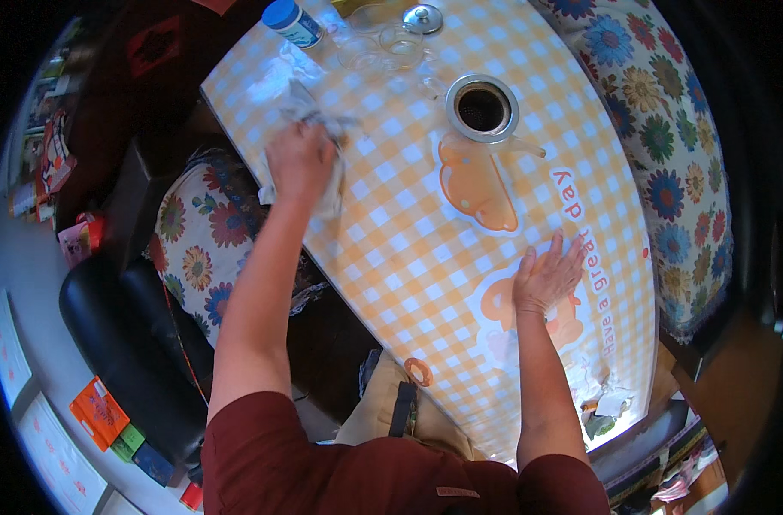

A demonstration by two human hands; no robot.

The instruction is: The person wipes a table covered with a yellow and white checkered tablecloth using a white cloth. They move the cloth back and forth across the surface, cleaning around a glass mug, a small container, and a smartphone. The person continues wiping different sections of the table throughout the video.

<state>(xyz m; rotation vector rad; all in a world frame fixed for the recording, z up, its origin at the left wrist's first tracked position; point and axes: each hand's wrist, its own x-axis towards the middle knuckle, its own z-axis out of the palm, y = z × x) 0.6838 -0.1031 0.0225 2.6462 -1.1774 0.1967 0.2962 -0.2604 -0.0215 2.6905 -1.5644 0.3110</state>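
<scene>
My left hand (pixel 301 158) presses a crumpled whitish cloth (pixel 330 187) onto the yellow-and-white checked tablecloth (pixel 391 244), close to the table's left edge. Both the hand and the cloth look slightly blurred. My right hand (pixel 549 273) lies palm down on the tablecloth's printed design, fingers spread, holding nothing. Between the hands and farther up stands a glass pot with a metal rim (pixel 481 108), dark inside, its spout towards the right. Several clear glass cups (pixel 401 45) stand above it, beside a round metal lid (pixel 422 18).
A jar with a blue lid (pixel 293 24) stands near the far left corner. Small scraps (pixel 601 415) lie at the near right corner. Flower-patterned seat covers (pixel 662 129) flank the table, and a black padded armrest (pixel 134 360) is at the left.
</scene>
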